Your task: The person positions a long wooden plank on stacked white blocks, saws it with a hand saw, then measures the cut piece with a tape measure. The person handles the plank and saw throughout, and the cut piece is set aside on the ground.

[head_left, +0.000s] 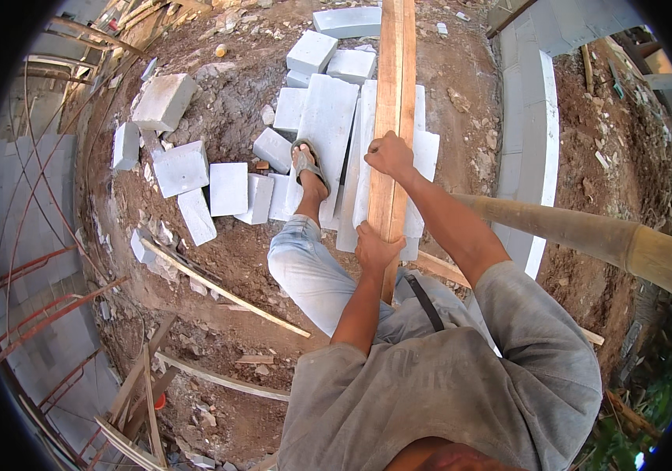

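Observation:
A long wooden board [395,71], with a lengthwise line or seam, runs from between my legs to the far edge, over several pale blocks. My left hand [376,250] is wrapped round the near part of the board, thumb on its top face. Farther along, my right hand [389,155] rests on the board with its fingers curled in; whether something small is pinched there is hidden. Under the board lies a stack of long white blocks [328,110]. My sandalled foot [310,166] stands on one of these blocks, left of the board.
Loose white blocks [181,169] lie on the dirt to the left. A low block wall [536,141] stands at the right, with a bamboo pole [571,228] slanting across it. Wood strips [230,289] and red metal bars [49,314] are at the lower left.

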`<action>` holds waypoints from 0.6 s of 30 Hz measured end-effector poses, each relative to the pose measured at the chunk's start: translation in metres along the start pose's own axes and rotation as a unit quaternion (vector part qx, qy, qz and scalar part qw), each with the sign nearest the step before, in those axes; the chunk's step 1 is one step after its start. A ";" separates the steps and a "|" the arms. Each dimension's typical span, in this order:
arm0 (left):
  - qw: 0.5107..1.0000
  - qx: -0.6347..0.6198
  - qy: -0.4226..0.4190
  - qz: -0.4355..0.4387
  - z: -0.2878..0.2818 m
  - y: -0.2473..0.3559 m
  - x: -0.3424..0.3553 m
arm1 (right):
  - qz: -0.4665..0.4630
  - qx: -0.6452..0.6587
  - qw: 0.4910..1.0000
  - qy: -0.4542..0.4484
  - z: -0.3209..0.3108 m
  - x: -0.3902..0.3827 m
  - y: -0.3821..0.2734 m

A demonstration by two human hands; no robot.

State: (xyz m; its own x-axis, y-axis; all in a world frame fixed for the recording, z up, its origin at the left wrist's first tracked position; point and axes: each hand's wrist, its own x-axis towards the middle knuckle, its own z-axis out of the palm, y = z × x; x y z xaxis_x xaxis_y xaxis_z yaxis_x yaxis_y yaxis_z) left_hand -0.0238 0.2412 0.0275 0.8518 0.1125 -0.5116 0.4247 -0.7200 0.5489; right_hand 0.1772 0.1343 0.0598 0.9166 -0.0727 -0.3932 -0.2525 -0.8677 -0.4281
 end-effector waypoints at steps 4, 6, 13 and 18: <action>1.000 -0.010 0.014 0.012 0.005 -0.001 0.007 | 0.001 0.009 1.000 -0.017 0.000 0.007 -0.003; 1.000 -0.010 0.015 0.011 0.005 -0.003 0.007 | -0.029 -0.009 1.000 0.002 0.002 0.005 -0.008; 1.000 -0.012 0.013 0.014 0.006 -0.002 0.009 | 0.033 -0.019 0.999 0.034 0.000 -0.005 0.002; 1.000 -0.017 0.017 0.012 0.002 -0.003 0.010 | 0.037 0.076 0.996 -0.010 -0.031 -0.010 0.072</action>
State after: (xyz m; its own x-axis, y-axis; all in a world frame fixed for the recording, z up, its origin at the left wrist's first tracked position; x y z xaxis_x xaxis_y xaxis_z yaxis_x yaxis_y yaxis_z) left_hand -0.0173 0.2431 0.0190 0.8712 0.1186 -0.4763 0.4137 -0.6996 0.5826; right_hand 0.1597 0.0573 0.0582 0.8882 -0.1227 -0.4428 -0.3642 -0.7756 -0.5156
